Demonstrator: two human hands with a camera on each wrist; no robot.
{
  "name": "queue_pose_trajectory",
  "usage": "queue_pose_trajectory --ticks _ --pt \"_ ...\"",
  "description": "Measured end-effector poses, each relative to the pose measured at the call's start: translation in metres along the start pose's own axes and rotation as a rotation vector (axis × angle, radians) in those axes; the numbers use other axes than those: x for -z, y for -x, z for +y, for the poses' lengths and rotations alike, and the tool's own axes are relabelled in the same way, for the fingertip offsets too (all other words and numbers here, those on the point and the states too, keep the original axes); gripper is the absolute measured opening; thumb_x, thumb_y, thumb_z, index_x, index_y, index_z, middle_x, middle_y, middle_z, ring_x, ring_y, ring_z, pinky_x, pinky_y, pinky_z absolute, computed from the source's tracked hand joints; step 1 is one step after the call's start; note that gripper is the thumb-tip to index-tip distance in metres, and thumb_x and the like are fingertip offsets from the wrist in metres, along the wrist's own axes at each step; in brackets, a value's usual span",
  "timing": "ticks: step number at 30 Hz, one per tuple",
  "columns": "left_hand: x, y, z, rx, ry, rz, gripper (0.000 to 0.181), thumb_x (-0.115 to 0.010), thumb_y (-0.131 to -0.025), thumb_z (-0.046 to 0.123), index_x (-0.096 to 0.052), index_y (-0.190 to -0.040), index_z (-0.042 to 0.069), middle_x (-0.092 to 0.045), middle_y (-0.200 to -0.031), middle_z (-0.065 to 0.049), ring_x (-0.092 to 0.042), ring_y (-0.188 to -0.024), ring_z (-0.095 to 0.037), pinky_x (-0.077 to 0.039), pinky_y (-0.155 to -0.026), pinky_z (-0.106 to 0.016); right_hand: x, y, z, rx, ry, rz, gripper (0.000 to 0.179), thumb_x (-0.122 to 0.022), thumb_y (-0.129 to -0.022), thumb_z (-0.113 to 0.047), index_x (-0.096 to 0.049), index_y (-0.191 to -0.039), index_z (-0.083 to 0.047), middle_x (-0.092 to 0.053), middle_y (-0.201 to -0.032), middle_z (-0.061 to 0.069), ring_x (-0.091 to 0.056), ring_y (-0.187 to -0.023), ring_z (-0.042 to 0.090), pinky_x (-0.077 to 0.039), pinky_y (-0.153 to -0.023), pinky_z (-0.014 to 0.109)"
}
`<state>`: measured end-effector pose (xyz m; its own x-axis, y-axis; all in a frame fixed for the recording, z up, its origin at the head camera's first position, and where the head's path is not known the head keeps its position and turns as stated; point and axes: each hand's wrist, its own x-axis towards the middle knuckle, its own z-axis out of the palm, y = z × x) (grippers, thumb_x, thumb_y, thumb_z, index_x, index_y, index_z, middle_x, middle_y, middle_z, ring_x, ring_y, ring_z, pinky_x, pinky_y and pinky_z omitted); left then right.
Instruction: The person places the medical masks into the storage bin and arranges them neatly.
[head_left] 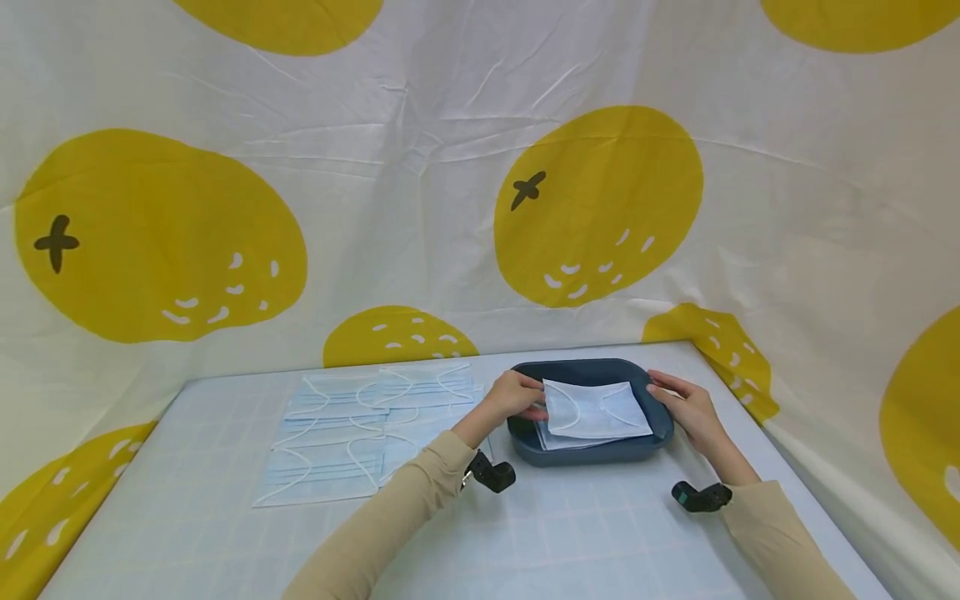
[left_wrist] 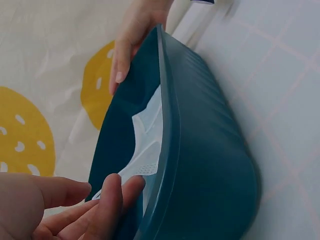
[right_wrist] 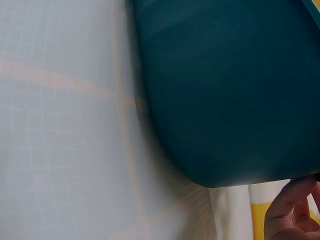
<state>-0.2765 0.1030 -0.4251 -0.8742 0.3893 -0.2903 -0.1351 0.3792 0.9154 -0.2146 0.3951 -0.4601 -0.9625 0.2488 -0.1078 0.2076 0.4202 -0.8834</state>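
A dark blue plastic basin (head_left: 592, 454) stands at the table's right side, holding a stack of light blue face masks (head_left: 596, 412) with white ear loops. At its left end my left hand (head_left: 514, 395) reaches over the rim, its fingertips by the edge of the top mask. In the left wrist view, the left hand's thumb and fingers (left_wrist: 112, 202) are apart beside the mask's edge (left_wrist: 150, 155). My right hand (head_left: 690, 414) grips the basin's right rim. Only part of that hand (right_wrist: 292, 207) shows in the right wrist view, beside the basin's wall (right_wrist: 230, 95).
Several more face masks (head_left: 322, 471) lie flat in overlapping rows on the table's left half. The table (head_left: 187, 533) has a pale checked cover. A white curtain with yellow fruit shapes (head_left: 450, 208) hangs behind and along the sides.
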Motion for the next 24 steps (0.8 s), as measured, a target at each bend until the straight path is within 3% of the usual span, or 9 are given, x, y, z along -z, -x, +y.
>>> queue_pose_trajectory --ticks 7,11,18,24 --pt "0.001 0.001 0.0 0.0 0.011 -0.015 0.033 -0.059 -0.091 0.005 -0.06 -0.121 -0.009 -0.069 -0.099 -0.019 -0.071 -0.066 -0.016 -0.057 -0.058 -0.02 0.001 0.001 -0.002 0.012 -0.007 -0.015 0.059 -0.052 -0.098 -0.04 -0.04 -0.146 -0.007 -0.043 -0.146 0.021 -0.038 -0.134 0.028 -0.043 -0.088 0.004" --pt "0.002 0.004 -0.002 0.001 0.009 -0.011 0.037 -0.059 -0.092 0.006 -0.056 -0.125 -0.01 -0.067 -0.106 -0.021 -0.069 -0.066 -0.013 -0.057 -0.059 -0.02 0.001 0.003 -0.002 0.019 -0.009 -0.025 0.059 -0.052 -0.098 -0.039 -0.04 -0.146 -0.007 -0.042 -0.146 0.022 -0.038 -0.133 0.029 -0.041 -0.084 0.001" --pt "0.003 0.009 -0.001 -0.011 0.02 0.004 0.043 -0.057 -0.093 0.007 -0.051 -0.131 -0.01 -0.064 -0.118 -0.023 -0.073 -0.083 -0.025 -0.059 -0.063 -0.023 0.0 0.004 0.0 0.01 0.014 -0.022 0.059 -0.05 -0.099 -0.04 -0.039 -0.147 -0.008 -0.042 -0.147 0.021 -0.037 -0.135 0.029 -0.045 -0.1 0.016" --pt "0.008 0.011 -0.001 -0.038 0.102 -0.001 0.039 -0.054 -0.094 0.005 -0.053 -0.132 -0.005 -0.064 -0.118 -0.024 -0.072 -0.082 -0.022 -0.06 -0.069 -0.027 -0.001 0.003 -0.002 0.004 0.013 -0.013 0.06 -0.05 -0.099 -0.041 -0.038 -0.147 -0.008 -0.041 -0.148 0.021 -0.036 -0.136 0.03 -0.04 -0.11 0.032"
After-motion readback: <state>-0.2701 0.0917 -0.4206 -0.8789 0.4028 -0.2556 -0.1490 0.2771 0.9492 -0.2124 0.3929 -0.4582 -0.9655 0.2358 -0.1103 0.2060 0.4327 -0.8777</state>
